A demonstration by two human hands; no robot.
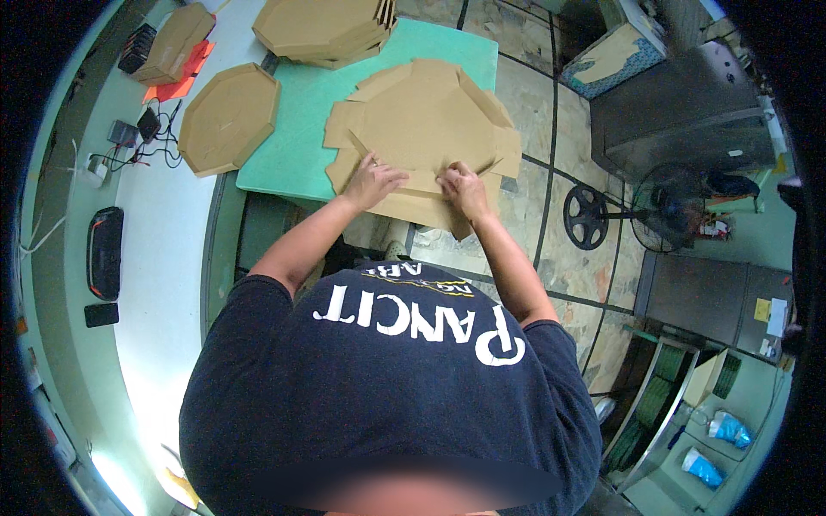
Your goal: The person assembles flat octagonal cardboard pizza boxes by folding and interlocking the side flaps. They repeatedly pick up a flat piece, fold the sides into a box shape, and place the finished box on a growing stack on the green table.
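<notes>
A partly folded brown cardboard box, many-sided with flaps round its rim, lies on the green table and overhangs its near edge. My left hand is at the near left of the box, its fingers closed over a folded flap. At the near right, my right hand pinches the same near edge with curled fingers. Beside each hand a narrow flap stands up at an angle. The near panel slopes down below both hands, and part of it is hidden behind my wrists.
Several folded cardboard trays are stacked at the table's far side. Another octagonal cardboard tray lies at left, between the table and a white counter. Cables and a black speaker sit further left. A standing fan is on the tiled floor at right.
</notes>
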